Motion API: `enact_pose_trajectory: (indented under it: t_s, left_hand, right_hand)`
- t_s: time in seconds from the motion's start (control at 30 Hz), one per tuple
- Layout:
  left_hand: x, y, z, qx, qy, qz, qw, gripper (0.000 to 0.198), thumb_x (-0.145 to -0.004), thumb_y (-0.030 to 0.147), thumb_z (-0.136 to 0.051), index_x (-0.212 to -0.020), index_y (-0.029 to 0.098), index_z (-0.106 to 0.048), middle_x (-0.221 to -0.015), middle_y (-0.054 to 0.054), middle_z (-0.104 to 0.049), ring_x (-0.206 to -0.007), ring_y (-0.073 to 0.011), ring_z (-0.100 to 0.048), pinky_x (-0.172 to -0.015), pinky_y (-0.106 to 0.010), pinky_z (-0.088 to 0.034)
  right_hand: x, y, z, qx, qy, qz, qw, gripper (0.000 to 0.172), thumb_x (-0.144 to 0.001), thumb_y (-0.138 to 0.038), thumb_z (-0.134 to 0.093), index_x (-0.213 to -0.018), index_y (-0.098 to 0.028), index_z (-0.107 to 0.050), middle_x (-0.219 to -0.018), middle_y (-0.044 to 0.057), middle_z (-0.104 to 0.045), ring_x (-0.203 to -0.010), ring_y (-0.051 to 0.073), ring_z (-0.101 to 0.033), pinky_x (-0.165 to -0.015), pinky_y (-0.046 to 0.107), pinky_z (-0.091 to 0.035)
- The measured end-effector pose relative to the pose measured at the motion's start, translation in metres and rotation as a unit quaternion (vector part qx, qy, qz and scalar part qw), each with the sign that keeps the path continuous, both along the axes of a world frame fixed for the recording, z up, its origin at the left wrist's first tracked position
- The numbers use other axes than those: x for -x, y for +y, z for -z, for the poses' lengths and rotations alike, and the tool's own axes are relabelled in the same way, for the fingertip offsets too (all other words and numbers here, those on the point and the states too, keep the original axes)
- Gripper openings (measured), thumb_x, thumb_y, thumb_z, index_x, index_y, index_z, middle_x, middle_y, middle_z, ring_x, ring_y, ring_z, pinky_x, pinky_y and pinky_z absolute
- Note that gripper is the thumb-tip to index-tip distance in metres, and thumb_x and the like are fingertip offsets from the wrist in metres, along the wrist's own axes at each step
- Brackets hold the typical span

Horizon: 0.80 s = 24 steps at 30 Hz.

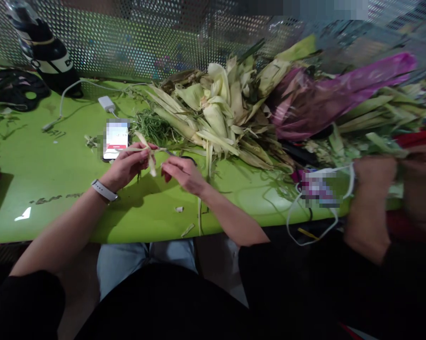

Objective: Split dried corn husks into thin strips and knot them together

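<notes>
My left hand (131, 163), with a white watch band at the wrist, is pinched around a pale strip of corn husk (151, 164). The strip is knotted or crossed with another, and its ends stick out past the fingers. Just right of it, my right hand (185, 174) is closed, fingertips close to the husk; what it grips, if anything, is hidden. A grey metal tip and a dark curved handle (190, 160) show behind the right hand, partly covered by it. A lit phone (116, 139) lies just beyond my left hand.
A large heap of corn husks (220, 118) and a bundle of green strands (151, 126) lie beyond my hands. A pink plastic bag (315, 101) sits at right. Another person's arm (370, 208) reaches in there. A dark bottle (52, 59) and white cable stand at back left.
</notes>
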State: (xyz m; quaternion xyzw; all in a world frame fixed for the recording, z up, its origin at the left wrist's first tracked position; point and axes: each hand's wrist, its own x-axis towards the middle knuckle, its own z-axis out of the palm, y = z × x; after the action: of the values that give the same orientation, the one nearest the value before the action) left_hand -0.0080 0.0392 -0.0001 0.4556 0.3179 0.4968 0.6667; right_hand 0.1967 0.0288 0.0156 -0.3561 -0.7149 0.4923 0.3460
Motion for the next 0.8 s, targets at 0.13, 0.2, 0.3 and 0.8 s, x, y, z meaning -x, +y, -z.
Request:
enact_pose_trajectory:
  t_s: [0.13,0.2,0.3,0.8]
  left_hand:
    - [0.000,-0.001,-0.002,0.036,0.000,0.109,0.993,0.038,-0.088,0.047,-0.058,-0.089,0.013,-0.072,-0.064,-0.005,-0.065,-0.057,-0.0125,-0.061,-0.051,-0.022,-0.047]
    - [-0.004,-0.003,-0.002,0.032,0.011,0.137,0.990,0.039,-0.090,0.045,-0.053,-0.086,0.012,-0.072,-0.069,-0.007,-0.068,-0.064,-0.0154,-0.065,-0.061,-0.026,-0.052]
    - [-0.011,-0.006,-0.001,0.003,0.017,0.146,0.989,0.033,-0.090,0.038,-0.054,-0.085,0.012,-0.072,-0.085,-0.009,-0.071,-0.083,-0.0192,-0.068,-0.081,-0.031,-0.053]
    - [-0.018,-0.013,0.012,0.001,0.088,0.231,0.969,0.028,-0.088,0.041,-0.065,-0.085,0.015,-0.075,-0.081,-0.007,-0.073,-0.077,-0.0159,-0.067,-0.079,-0.030,-0.052]
  right_hand:
    - [-0.006,0.009,0.002,-0.158,0.043,0.217,0.962,0.032,-0.092,-0.049,-0.054,-0.078,-0.021,-0.057,-0.080,0.002,-0.057,-0.078,0.015,-0.055,-0.077,0.033,-0.047]
    - [-0.004,0.011,0.004,-0.097,0.052,0.176,0.978,0.038,-0.095,-0.053,-0.047,-0.081,-0.020,-0.061,-0.085,0.003,-0.060,-0.086,0.016,-0.058,-0.085,0.035,-0.047]
    - [0.005,0.008,0.008,0.053,0.082,0.034,0.995,0.045,-0.096,-0.057,-0.044,-0.079,-0.021,-0.066,-0.079,0.002,-0.062,-0.080,0.014,-0.061,-0.085,0.034,-0.051]
    - [0.016,0.000,0.021,0.200,0.269,0.027,0.942,0.026,-0.082,-0.042,-0.071,-0.087,-0.017,-0.065,-0.071,-0.004,-0.063,-0.042,0.007,-0.054,-0.040,0.025,-0.054]
